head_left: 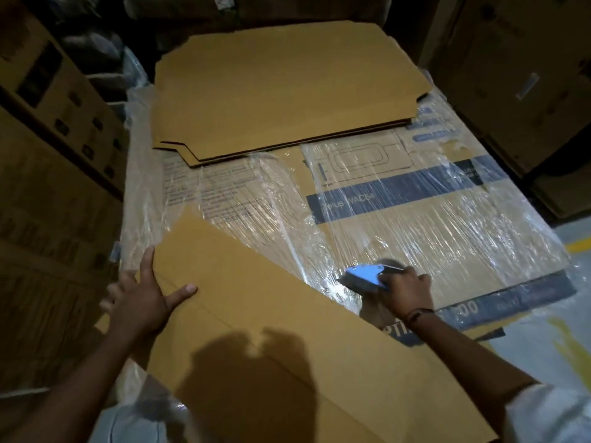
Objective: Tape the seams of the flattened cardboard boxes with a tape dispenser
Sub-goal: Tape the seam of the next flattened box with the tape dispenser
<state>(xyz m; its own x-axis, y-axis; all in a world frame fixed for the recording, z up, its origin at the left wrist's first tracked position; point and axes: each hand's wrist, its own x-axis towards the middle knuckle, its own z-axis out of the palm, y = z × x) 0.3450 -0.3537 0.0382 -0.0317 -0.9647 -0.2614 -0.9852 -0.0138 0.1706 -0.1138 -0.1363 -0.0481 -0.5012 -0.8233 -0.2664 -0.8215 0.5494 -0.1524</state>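
A flattened brown cardboard box (271,314) lies tilted across the near part of the pile. My left hand (144,298) rests on its left edge with fingers spread and straight. My right hand (404,290) grips a blue tape dispenser (364,276) just past the box's right edge, over the plastic wrap. A second stack of flattened brown cardboard (281,91) lies at the far end of the pile.
Everything lies on a plastic-wrapped stack of printed cartons (415,219). Tall cartons (48,139) stand close on the left, more cartons (527,75) at the back right. Grey floor with yellow marks (569,330) shows at the right.
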